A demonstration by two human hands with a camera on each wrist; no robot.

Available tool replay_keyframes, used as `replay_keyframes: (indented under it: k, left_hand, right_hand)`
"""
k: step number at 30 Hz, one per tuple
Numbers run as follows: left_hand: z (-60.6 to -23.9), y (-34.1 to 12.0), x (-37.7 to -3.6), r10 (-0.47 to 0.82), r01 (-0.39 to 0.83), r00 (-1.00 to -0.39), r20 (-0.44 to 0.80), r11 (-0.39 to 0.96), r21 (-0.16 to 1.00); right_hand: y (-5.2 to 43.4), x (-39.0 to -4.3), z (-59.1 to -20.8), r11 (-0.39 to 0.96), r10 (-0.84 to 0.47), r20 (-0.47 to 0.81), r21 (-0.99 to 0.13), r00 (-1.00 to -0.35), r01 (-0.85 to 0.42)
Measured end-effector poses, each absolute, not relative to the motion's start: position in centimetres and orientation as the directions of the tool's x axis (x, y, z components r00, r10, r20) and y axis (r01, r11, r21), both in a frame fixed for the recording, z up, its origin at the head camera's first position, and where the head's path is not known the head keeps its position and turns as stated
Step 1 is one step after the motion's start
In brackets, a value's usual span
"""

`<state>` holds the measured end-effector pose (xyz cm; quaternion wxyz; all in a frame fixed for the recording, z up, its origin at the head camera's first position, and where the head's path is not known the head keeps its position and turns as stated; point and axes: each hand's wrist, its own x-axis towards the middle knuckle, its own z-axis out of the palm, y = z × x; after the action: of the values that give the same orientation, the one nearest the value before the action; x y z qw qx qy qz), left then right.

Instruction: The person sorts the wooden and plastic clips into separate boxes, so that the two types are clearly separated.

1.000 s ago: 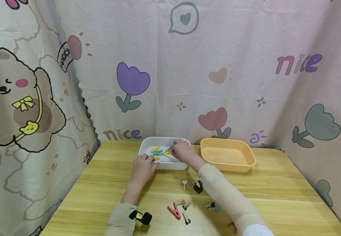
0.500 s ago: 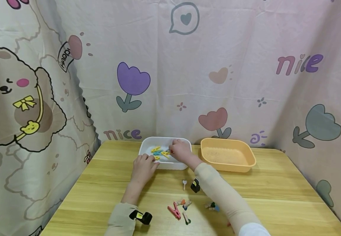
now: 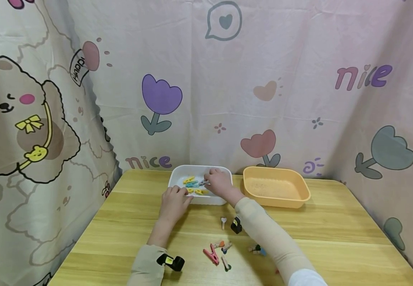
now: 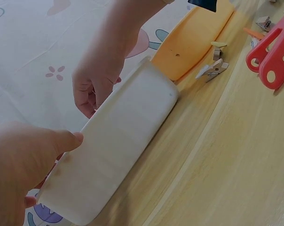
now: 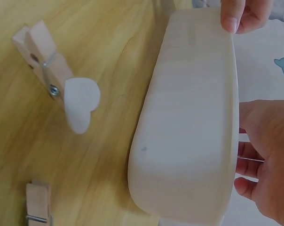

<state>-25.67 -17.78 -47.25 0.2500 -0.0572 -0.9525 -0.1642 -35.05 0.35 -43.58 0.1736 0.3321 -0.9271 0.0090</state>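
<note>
A white tray [image 3: 176, 172] stands at the back of the wooden table, with yellow clothespins [image 3: 201, 192] and a teal clothespin [image 3: 192, 184] inside. My left hand [image 3: 173, 200] grips the tray's near left rim, thumb on the edge [image 4: 67, 140]. My right hand [image 3: 219, 182] reaches into the tray from the right, fingers curled down behind the rim [image 4: 92, 89]. Its fingertips are at the clothespins; whether they pinch one is not visible. The right wrist view shows the tray's outer wall [image 5: 189, 117], my left thumb [image 5: 236, 14] and my right hand [image 5: 269, 150].
An orange tray [image 3: 278, 202] sits just right of the white one. Several loose clothespins lie on the table nearer me, among them a pink one [image 3: 211, 256] and a wooden one with a white heart [image 3: 223, 222]. Printed cloth hangs close behind and at both sides.
A yellow clothespin that was at my right fingertips now lies lower on the tray floor. My right hand shifted slightly left. My left hand kept its hold on the rim.
</note>
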Motion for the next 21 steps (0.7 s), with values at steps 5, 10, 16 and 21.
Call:
replay_keyframes:
  k: [5, 10, 16, 21]
  left_hand:
    - [-47.2, -17.8, -25.7, 0.029, 0.19, -0.868, 0.495, 0.941, 0.279]
    - [-47.2, -17.8, -25.7, 0.036, 0.197, -0.865, 0.501, 0.942, 0.273]
    - [-47.1, -17.8, -25.6, 0.037, 0.197, -0.866, 0.499, 0.942, 0.273]
    - [-47.1, -17.8, -25.6, 0.033, 0.192, -0.873, 0.487, 0.94, 0.282]
  right_hand:
    - [0.5, -35.0, -43.7, 0.772, -0.616, 0.359, 0.102, -0.701, -0.627]
    - [0.9, -34.8, -43.7, 0.76, -0.624, 0.369, 0.077, -0.689, -0.646]
    - [1.7, -34.2, -43.3, 0.738, -0.627, 0.409, 0.04, -0.663, -0.673]
    - [2.7, -33.4, -43.1, 0.703, -0.635, 0.459, 0.009, -0.622, -0.711]
